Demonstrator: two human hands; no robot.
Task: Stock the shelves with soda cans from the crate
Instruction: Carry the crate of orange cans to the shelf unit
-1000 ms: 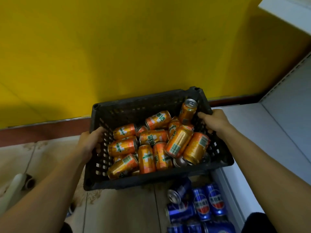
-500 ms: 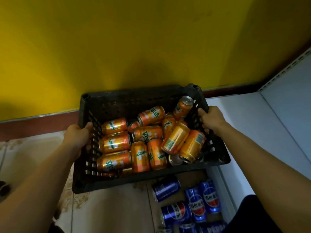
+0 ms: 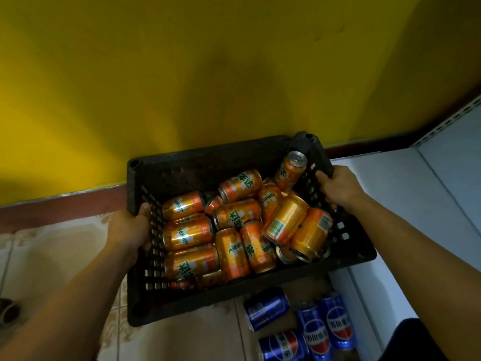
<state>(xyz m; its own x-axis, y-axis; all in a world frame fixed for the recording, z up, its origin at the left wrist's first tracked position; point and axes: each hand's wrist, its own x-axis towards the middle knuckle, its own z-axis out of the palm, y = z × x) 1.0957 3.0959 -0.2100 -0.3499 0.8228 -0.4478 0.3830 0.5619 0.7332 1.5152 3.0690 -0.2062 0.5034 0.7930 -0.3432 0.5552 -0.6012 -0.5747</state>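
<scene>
Crate of loose orange cans is held above the floor beside the shelf, left hand and right hand clamped on its end walls; it should be kept level and set down gently.

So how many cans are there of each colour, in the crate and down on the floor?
Orange cans in the black crate: 15 show, some half buried; more may lie beneath.
Blue cans on the floor: 4.
Total: 19 cans in view.
</scene>
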